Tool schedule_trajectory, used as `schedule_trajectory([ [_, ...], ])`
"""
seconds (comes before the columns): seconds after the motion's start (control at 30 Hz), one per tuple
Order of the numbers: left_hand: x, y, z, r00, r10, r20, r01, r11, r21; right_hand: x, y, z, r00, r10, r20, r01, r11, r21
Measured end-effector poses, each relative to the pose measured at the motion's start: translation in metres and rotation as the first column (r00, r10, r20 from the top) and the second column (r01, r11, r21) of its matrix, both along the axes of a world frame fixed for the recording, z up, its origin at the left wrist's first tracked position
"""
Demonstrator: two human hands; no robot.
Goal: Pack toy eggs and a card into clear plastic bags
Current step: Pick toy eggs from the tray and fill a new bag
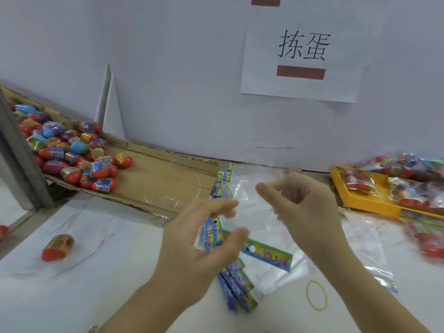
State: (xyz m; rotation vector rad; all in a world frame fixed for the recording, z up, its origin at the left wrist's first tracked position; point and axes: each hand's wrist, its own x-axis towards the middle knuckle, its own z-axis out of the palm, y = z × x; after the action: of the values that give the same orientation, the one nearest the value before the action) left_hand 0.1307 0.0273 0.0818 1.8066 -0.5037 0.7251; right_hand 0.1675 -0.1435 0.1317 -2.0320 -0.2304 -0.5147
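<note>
White wall (168,68) across the back, a paper sign (300,56) taped to it. The counter (72,272) runs wide below, and there's open room at front left, bare but for one red egg (58,246) lying on its side. The cardboard (156,174) slopes in from the left. Its right half is bare and its ragged front edge ends just beside the left hand. At far right, the yellow tray (341,188) sits against the wall with packed bags (408,186) heaped in and over it, its near rim close to the right wrist.

A clear bag (249,195) is up between the two hands at centre. The left hand (199,243) is spread, thumb and fingers apart, with a card showing in the gap. The right hand (307,205) is curled, forefinger pointing left against the film. Blur hides whether it pinches.

Eggs (72,152) pile on the cardboard's left end. Cards (237,284) lie stacked under the left hand, and a yellow band (317,295) lies near the right forearm.
</note>
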Motion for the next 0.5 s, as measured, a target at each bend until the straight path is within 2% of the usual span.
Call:
schedule_trajectory([
  [0.07, -0.003, -0.007, 0.0, 0.936, -0.248, -0.249, 0.198, 0.958, -0.208, -0.011, 0.009, -0.002, 0.997, 0.078, 0.014, -0.075, 0.986, -0.152],
  [0.13, -0.001, -0.01, 0.001, 0.876, -0.378, -0.299, 0.243, 0.882, -0.404, -0.021, 0.016, -0.003, 0.949, 0.289, -0.124, -0.314, 0.903, -0.293],
  [0.17, 0.001, -0.01, 0.003, 0.88, -0.377, -0.29, 0.206, 0.852, -0.481, -0.024, 0.018, -0.005, 0.909, 0.37, -0.193, -0.416, 0.836, -0.357],
  [0.23, 0.007, -0.006, 0.008, 0.907, -0.298, -0.298, 0.075, 0.81, -0.581, -0.026, 0.021, -0.008, 0.845, 0.484, -0.229, -0.534, 0.734, -0.419],
  [0.27, 0.01, -0.003, 0.008, 0.921, -0.228, -0.317, -0.011, 0.797, -0.604, -0.025, 0.023, -0.008, 0.83, 0.523, -0.193, -0.554, 0.737, -0.386],
  [0.3, 0.014, 0.0, 0.008, 0.928, -0.14, -0.345, -0.11, 0.782, -0.613, -0.021, 0.027, -0.009, 0.831, 0.541, -0.125, -0.553, 0.785, -0.279],
  [0.37, 0.019, 0.009, 0.008, 0.921, 0.0, -0.389, -0.278, 0.699, -0.659, -0.007, 0.037, -0.006, 0.893, 0.448, 0.038, -0.449, 0.883, 0.138],
  [0.4, 0.02, 0.013, 0.01, 0.911, 0.04, -0.412, -0.337, 0.649, -0.682, 0.007, 0.042, -0.005, 0.928, 0.364, 0.074, -0.367, 0.869, 0.333],
  [0.43, 0.022, 0.017, 0.013, 0.906, 0.054, -0.419, -0.363, 0.606, -0.708, 0.025, 0.048, -0.005, 0.957, 0.282, 0.073, -0.286, 0.86, 0.422],
  [0.47, 0.024, 0.026, 0.017, 0.912, 0.046, -0.407, -0.361, 0.562, -0.744, 0.044, 0.062, -0.002, 0.973, 0.224, 0.051, -0.224, 0.875, 0.43],
  [0.5, 0.023, 0.027, 0.022, 0.918, -0.014, -0.396, -0.334, 0.512, -0.792, 0.062, 0.073, -0.003, 0.98, 0.201, -0.005, -0.188, 0.924, 0.332],
])
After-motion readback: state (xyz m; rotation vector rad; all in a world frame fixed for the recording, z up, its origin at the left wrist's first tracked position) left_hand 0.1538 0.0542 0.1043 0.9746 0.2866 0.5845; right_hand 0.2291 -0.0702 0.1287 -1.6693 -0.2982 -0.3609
